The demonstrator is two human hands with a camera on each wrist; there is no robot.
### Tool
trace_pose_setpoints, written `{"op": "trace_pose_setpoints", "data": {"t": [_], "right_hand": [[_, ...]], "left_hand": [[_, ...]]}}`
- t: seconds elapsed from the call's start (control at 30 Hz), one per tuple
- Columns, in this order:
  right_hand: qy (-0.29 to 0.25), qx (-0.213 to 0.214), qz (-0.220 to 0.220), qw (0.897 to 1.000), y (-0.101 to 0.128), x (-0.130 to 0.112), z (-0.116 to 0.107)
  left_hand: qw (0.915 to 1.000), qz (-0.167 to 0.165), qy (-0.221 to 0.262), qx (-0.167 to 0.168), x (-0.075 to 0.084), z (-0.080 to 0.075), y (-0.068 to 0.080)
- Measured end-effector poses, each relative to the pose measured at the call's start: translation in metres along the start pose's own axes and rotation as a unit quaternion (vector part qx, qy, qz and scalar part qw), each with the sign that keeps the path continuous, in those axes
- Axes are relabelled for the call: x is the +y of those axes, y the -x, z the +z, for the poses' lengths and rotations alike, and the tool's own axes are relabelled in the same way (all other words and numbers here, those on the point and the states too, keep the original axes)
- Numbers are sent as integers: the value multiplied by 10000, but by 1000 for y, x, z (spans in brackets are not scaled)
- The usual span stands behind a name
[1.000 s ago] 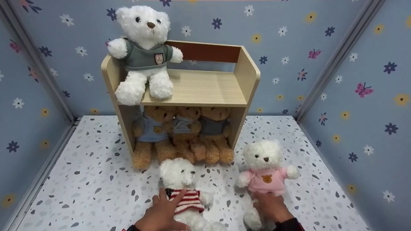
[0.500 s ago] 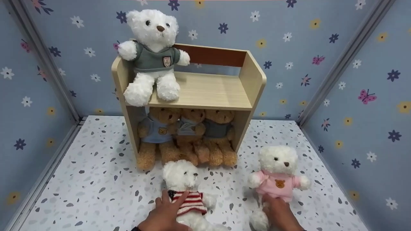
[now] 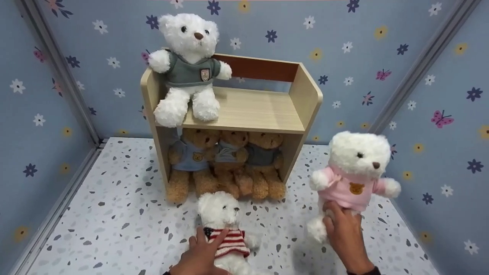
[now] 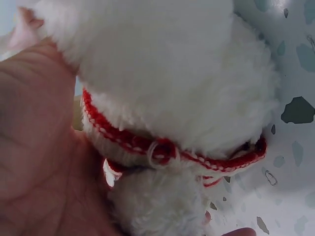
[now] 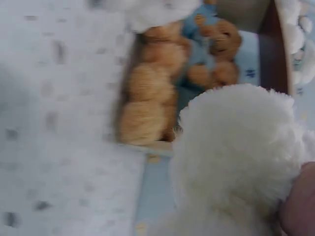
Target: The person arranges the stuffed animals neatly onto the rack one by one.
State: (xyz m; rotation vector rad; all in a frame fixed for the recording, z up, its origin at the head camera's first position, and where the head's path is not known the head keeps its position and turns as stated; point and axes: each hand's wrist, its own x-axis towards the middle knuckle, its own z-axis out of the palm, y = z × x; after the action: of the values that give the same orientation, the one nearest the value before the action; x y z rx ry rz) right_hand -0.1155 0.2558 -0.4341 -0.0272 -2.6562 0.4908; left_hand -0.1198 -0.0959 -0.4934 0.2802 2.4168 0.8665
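Note:
A white teddy bear in a pink shirt is held up off the table at the right, its body upright. My right hand grips its lower body just under the shirt hem. At the front middle, a white teddy bear in a red-striped knit sweater lies back on the table, head toward the shelf. My left hand holds it by the side, thumb and fingers around its body. In the left wrist view the palm lies against the fur and the sweater's red hem.
A small wooden shelf stands at the back. On its upper level, at the left, sits a white teddy bear in a green sweater. Three brown teddy bears fill the lower level, one in a blue shirt. Flowered panels surround the speckled table.
My right hand has lifted the pink-shirted bear up off the table and a little to the right. The left hand stays on the striped-sweater bear. The head view has shifted slightly.

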Motion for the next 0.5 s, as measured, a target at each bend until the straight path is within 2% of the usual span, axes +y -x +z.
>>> {"op": "trace_pose_setpoints", "data": {"t": [0.1, 0.2, 0.33, 0.5], "right_hand": [[-152, 608, -652, 9959, -18, -18, -20], [-295, 979, -1212, 9873, -35, -37, -36], [-436, 1204, -1781, 9756, -58, -62, -51], [-451, 1354, -2381, 9607, -88, -95, -58]], "left_hand": [[10000, -20, -59, 46, -1, 0, -1], [10000, -4, -90, 39, -2, 1, -3], [9992, -61, -374, 103, 0, 3, -4], [9972, -243, -691, 114, 2, 5, -3]]}}
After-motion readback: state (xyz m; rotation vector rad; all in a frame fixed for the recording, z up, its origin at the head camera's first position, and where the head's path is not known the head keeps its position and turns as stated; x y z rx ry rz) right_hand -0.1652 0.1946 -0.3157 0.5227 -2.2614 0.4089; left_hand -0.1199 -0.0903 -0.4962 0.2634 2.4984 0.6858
